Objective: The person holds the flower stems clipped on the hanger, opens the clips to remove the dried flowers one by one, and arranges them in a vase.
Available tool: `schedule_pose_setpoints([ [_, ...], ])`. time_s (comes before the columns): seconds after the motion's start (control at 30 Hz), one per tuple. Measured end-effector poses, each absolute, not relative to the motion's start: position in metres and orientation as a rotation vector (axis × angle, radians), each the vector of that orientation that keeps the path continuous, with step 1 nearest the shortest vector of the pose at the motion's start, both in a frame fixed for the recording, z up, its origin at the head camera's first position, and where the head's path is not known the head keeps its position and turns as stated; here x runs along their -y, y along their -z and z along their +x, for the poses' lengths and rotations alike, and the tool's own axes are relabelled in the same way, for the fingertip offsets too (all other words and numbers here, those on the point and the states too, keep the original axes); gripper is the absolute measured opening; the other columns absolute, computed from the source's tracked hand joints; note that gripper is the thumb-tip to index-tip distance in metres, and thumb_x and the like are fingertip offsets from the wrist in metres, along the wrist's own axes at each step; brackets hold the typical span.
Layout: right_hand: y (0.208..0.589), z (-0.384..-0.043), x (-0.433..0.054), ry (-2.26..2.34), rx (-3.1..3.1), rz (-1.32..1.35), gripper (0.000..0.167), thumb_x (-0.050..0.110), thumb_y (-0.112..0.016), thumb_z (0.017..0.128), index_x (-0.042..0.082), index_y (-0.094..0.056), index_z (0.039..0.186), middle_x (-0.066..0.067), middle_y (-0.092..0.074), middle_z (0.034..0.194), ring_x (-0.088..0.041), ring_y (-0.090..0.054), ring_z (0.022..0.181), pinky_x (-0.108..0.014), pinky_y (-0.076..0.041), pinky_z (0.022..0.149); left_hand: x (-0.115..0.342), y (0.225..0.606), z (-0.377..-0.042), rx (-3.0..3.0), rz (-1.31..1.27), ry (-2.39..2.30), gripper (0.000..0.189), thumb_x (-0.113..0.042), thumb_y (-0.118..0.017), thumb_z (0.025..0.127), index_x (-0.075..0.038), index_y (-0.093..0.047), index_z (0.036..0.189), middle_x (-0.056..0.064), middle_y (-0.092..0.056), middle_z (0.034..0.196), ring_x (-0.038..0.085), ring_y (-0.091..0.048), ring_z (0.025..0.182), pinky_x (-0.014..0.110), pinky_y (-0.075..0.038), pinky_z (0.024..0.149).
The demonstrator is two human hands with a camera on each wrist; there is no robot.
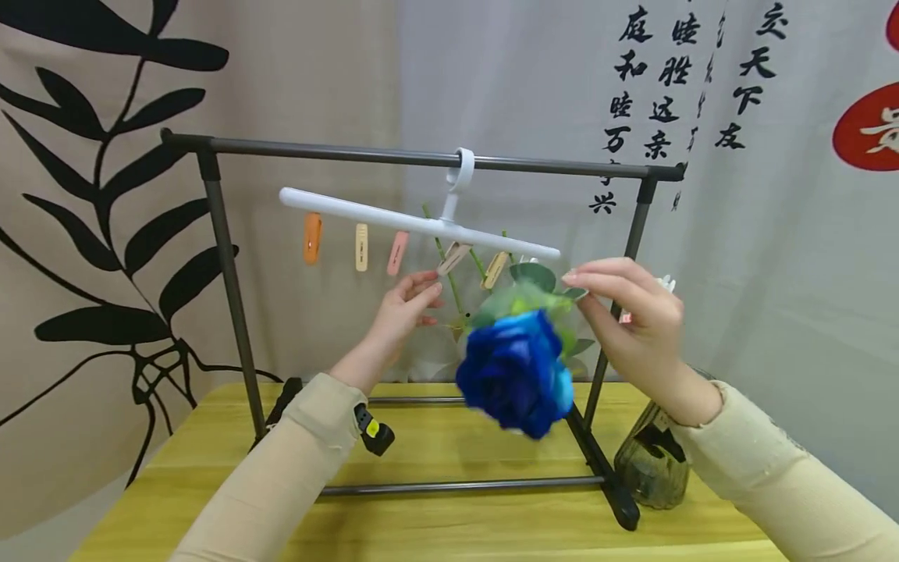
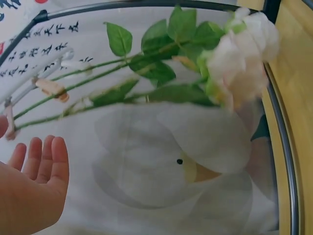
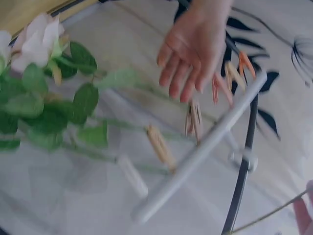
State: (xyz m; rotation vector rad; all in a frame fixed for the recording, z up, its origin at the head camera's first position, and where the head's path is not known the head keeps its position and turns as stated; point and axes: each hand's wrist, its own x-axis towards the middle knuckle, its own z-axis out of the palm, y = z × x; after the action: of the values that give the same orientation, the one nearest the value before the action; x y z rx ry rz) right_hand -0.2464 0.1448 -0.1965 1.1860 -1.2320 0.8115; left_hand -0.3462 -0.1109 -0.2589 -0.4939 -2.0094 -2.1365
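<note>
A blue rose [image 1: 520,375], blurred, faces the head camera below a white hanger [image 1: 414,222]. My right hand [image 1: 625,312] has its thumb and index finger brought together at the green leaves beside that rose; the exact grip point is unclear. Under the hanger's middle, my left hand [image 1: 403,308] has its fingertips at the lower end of a pale pink clip [image 1: 453,258], its other fingers loose, as the left hand [image 3: 188,61] also shows in the right wrist view. Pale roses [image 2: 242,58] hang upside down by their stems from clips; the blue rose hides them in the head view.
The hanger hooks over a dark rack's top bar [image 1: 316,150]. An orange clip [image 1: 312,239], a cream clip [image 1: 361,247] and a pink clip [image 1: 397,254] hang to the left. A glass vase [image 1: 653,460] stands by the rack's right foot on the wooden table [image 1: 449,523].
</note>
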Motion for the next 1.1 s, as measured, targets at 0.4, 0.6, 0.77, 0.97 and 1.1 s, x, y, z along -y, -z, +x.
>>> schedule_pose_setpoints([
  [0.4, 0.178, -0.268, -0.232, -1.417, 1.452, 0.698, 0.011, -0.009, -0.067, 0.086, -0.017, -0.066, 0.093, -0.005, -0.072, 0.084, -0.014, -0.067, 0.07, -0.018, -0.055, 0.065, 0.113, 0.255, -0.356, 1.921, -0.431, 2.138, 0.046, -0.021, -0.059, 0.098, -0.004, -0.047, 0.139, 0.013, -0.057, 0.131, 0.017, -0.06, 0.097, 0.036, -0.052, 0.084],
  [0.6, 0.168, -0.264, -0.273, -1.682, 1.26, 0.536, 0.02, -0.004, -0.073, 0.083, -0.016, -0.065, 0.098, -0.015, -0.068, 0.085, -0.022, -0.065, 0.07, -0.026, -0.056, 0.057, 0.105, 0.253, -0.359, 1.958, -0.489, 2.125, 0.046, -0.022, -0.059, 0.098, -0.005, -0.048, 0.14, 0.014, -0.059, 0.13, 0.018, -0.061, 0.099, 0.034, -0.053, 0.083],
  [0.77, 0.155, -0.251, -0.293, -1.674, 1.201, 0.394, 0.028, 0.007, -0.076, 0.083, -0.009, -0.067, 0.104, -0.016, -0.064, 0.092, -0.022, -0.064, 0.072, -0.026, -0.055, 0.059, 0.101, 0.252, -0.36, 1.958, -0.491, 2.128, 0.044, -0.02, -0.058, 0.098, -0.006, -0.049, 0.139, 0.017, -0.061, 0.126, 0.017, -0.063, 0.096, 0.03, -0.053, 0.079],
  [0.97, 0.145, -0.235, -0.314, -1.717, 1.199, 0.295, 0.034, 0.015, -0.073, 0.086, 0.001, -0.062, 0.115, -0.011, -0.058, 0.103, -0.017, -0.061, 0.08, -0.023, -0.055, 0.063, 0.101, 0.251, -0.359, 1.947, -0.497, 2.137, 0.043, -0.02, -0.058, 0.099, -0.006, -0.049, 0.138, 0.018, -0.061, 0.126, 0.015, -0.063, 0.093, 0.035, -0.052, 0.084],
  [1.1, 0.154, -0.235, -0.326, -1.694, 1.302, 0.227, 0.031, 0.016, -0.07, 0.089, 0.003, -0.062, 0.115, -0.008, -0.058, 0.103, -0.014, -0.061, 0.079, -0.019, -0.054, 0.062, 0.101, 0.248, -0.359, 1.931, -0.496, 2.152, 0.043, -0.021, -0.058, 0.099, -0.006, -0.05, 0.138, 0.019, -0.06, 0.127, 0.012, -0.063, 0.09, 0.033, -0.052, 0.082],
])
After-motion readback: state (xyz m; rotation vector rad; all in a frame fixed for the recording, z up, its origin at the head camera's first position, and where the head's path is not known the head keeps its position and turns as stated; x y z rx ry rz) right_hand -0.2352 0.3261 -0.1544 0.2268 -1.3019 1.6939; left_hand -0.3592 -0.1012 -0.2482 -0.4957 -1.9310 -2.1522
